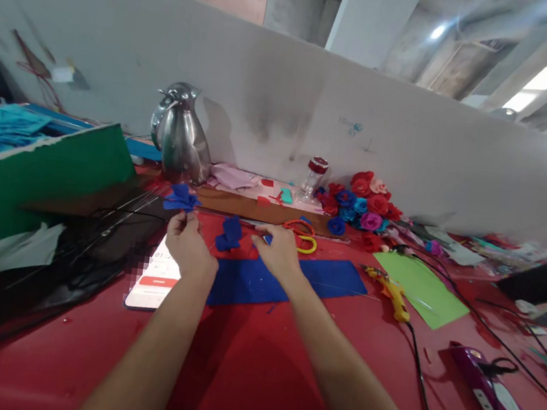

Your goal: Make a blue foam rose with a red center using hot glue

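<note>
My left hand (190, 244) pinches a blue flower (181, 198) of folded petals by its base, above a lit phone (157, 280). My right hand (277, 252) has its thumb and fingers drawn together at a small blue piece (268, 238), partly hidden by the fingers. Between the hands lies a loose cluster of blue petals (229, 233). A long blue strip (337, 278) stretches under my right wrist. Just beyond that hand, scissors with a red and a yellow handle (308, 244) lie on the red table (242, 369).
A yellow glue gun (393, 295) rests partly on a light green sheet (425, 296), its cord trailing forward. Finished flowers (362, 203), a glass jar (312, 180) and a steel jug (182, 136) line the wall. A purple device (486, 384) sits right; a green box (55, 176) left.
</note>
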A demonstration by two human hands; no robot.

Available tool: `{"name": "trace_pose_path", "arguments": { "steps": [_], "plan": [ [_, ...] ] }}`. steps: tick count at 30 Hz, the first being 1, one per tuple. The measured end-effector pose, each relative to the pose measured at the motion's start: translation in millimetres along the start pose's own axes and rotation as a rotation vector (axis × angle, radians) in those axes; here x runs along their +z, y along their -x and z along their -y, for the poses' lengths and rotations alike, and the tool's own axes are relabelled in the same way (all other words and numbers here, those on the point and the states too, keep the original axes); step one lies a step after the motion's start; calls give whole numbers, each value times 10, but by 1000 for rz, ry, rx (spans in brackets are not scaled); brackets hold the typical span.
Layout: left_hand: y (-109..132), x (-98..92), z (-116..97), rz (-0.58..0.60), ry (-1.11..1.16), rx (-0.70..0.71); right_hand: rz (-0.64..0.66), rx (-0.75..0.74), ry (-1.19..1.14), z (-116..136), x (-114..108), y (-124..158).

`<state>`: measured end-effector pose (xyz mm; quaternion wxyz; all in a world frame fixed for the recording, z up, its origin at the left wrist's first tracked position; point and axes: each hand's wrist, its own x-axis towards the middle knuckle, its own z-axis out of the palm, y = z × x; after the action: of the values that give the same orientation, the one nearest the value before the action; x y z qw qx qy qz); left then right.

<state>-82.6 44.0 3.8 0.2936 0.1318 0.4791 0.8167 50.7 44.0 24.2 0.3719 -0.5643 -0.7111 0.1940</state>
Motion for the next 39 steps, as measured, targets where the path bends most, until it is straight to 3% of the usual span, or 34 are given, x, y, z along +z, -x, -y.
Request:
{"name": "trace_pose_path", "arguments": {
  "steps": [3, 8, 10, 13, 16, 20, 27, 39],
  "plan": [
    [14, 7, 18, -58, 80, -46, 75, 133, 210, -152, 347, -167],
    [38, 20, -9, -12, 71, -110, 6, 172, -51, -173, 602, -294],
    [57, 24, -1, 42, 48, -144, 8, 178, -151, -183, 544, -277],
    [151, 44, 47, 168, 19, -209, 14, 196, -276, -297, 287, -118],
    [354, 74, 112, 346, 4, -310, -10, 235, -412, -497, -61, 146],
    [659, 84, 170, 543, -36, -438, -93, 363, -791, -727, -363, 414],
    [798, 57, 211, 733, -163, -395, -130, 402, -900, -809, -369, 440],
    [847, 64, 243, 693, -222, -434, -102, 249, -712, -740, -312, 506]
  ]
}}
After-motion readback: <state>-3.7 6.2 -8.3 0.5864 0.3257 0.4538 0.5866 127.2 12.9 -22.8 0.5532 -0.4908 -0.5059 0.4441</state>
